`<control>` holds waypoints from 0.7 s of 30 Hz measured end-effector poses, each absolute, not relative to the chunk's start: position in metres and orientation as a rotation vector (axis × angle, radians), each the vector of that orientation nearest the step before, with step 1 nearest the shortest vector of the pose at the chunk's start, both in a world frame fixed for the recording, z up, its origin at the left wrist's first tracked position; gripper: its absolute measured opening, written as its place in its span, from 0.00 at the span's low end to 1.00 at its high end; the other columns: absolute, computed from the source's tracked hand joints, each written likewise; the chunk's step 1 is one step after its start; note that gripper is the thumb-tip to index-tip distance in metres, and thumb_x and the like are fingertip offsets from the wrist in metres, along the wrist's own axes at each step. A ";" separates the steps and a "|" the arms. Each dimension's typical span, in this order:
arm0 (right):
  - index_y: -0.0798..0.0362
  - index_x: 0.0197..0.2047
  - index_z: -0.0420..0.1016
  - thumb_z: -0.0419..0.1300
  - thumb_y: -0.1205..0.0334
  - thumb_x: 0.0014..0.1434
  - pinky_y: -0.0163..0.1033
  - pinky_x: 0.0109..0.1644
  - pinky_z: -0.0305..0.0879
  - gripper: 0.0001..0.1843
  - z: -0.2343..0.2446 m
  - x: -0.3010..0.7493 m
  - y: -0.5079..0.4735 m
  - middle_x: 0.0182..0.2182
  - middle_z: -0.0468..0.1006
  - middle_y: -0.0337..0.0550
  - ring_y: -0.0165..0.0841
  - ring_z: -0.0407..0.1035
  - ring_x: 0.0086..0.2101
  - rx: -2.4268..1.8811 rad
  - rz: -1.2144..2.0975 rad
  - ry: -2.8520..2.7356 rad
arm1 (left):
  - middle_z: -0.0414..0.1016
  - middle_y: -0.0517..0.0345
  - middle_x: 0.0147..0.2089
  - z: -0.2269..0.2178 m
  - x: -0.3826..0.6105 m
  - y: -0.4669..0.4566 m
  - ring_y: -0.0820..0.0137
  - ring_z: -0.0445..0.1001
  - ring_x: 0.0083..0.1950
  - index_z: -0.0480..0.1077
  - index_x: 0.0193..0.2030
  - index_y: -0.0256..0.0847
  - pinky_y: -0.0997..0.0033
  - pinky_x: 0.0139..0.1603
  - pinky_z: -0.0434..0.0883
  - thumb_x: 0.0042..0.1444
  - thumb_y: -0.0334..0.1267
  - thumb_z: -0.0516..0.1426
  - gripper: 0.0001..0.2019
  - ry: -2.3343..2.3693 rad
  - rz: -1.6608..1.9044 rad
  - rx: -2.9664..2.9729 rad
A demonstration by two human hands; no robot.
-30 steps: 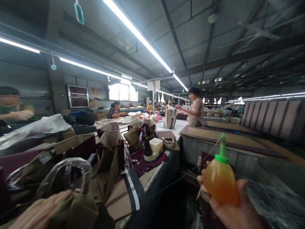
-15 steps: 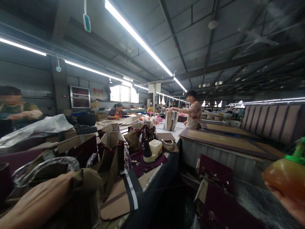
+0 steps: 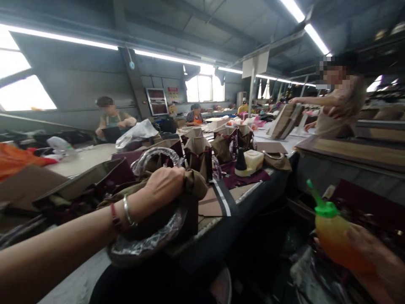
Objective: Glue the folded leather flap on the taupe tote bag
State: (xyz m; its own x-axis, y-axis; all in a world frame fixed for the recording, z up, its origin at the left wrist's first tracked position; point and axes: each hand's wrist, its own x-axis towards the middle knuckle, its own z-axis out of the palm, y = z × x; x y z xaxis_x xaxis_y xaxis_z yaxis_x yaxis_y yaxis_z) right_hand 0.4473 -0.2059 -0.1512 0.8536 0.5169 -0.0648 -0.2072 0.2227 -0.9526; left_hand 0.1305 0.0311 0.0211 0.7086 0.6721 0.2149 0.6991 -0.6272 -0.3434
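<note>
My left hand [image 3: 166, 185], with a bangle and a red cord at the wrist, is closed around the olive-brown fabric [image 3: 196, 184] of a handbag at the table's edge. The bag's plastic-wrapped handle [image 3: 152, 236] curves below my wrist, and another wrapped handle [image 3: 158, 153] arches behind the hand. Low on the right, my right hand [image 3: 368, 249] holds a squeeze bottle [image 3: 335, 240] of orange liquid, its green spout pointing up and left. Fingers on the bottle's far side are mostly hidden.
Several open handbags [image 3: 198, 156] crowd the table. A cream container [image 3: 253, 159] with a black cone [image 3: 241, 162] stands on maroon material. Maroon bags [image 3: 357, 198] lie low at right. A co-worker [image 3: 341, 97] at the far right handles a stack of panels [image 3: 284, 121]; others sit behind.
The view has swung left and downward. My left hand now shows fully on the bag fabric, and the bottle in my right hand appears further into view.
</note>
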 end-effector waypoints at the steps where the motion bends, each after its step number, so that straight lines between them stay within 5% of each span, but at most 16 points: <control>1: 0.46 0.36 0.78 0.73 0.48 0.31 0.43 0.30 0.67 0.26 -0.149 0.435 -0.194 0.42 0.75 0.57 0.42 0.71 0.33 -1.280 0.593 -0.311 | 0.73 0.46 0.33 0.022 0.133 0.028 0.65 0.73 0.33 0.68 0.37 0.29 0.69 0.33 0.67 0.57 0.24 0.43 0.13 -1.033 -0.066 -2.506; 4: 0.48 0.35 0.77 0.73 0.46 0.26 0.41 0.32 0.66 0.30 -0.143 0.406 -0.168 0.38 0.77 0.52 0.42 0.70 0.35 -1.351 0.733 -0.437 | 0.73 0.45 0.34 0.026 0.144 0.020 0.60 0.74 0.35 0.67 0.38 0.29 0.64 0.35 0.69 0.58 0.24 0.41 0.14 -0.914 -0.018 -2.495; 11: 0.52 0.36 0.76 0.70 0.45 0.33 0.38 0.34 0.63 0.28 -0.145 0.382 -0.130 0.32 0.76 0.43 0.37 0.68 0.32 -1.498 0.731 -0.861 | 0.73 0.44 0.34 0.034 0.152 0.005 0.55 0.75 0.37 0.67 0.37 0.30 0.58 0.37 0.70 0.59 0.24 0.41 0.14 -0.660 0.057 -2.466; 17: 0.51 0.34 0.77 0.73 0.55 0.32 0.37 0.39 0.63 0.23 -0.149 0.365 -0.105 0.32 0.76 0.39 0.36 0.68 0.33 -1.427 0.810 -1.094 | 0.73 0.44 0.34 0.037 0.156 0.004 0.58 0.74 0.37 0.66 0.37 0.31 0.58 0.38 0.70 0.60 0.26 0.42 0.12 -0.524 0.115 -2.424; 21: 0.53 0.39 0.76 0.71 0.52 0.36 0.36 0.33 0.65 0.26 -0.151 0.354 -0.108 0.31 0.76 0.41 0.36 0.69 0.30 -1.295 1.029 -1.172 | 0.73 0.45 0.34 0.038 0.153 0.008 0.60 0.74 0.38 0.67 0.37 0.32 0.60 0.39 0.70 0.60 0.27 0.43 0.12 -0.593 0.090 -2.440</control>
State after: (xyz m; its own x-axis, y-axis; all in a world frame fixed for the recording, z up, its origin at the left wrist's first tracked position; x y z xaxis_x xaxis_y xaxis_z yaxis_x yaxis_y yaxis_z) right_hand 0.3542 -0.1078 -0.1513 0.1474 0.9877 0.0518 0.0769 0.0408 -0.9962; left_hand 0.1531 0.0081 0.0379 0.8970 0.4355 0.0759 0.3933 -0.7077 -0.5870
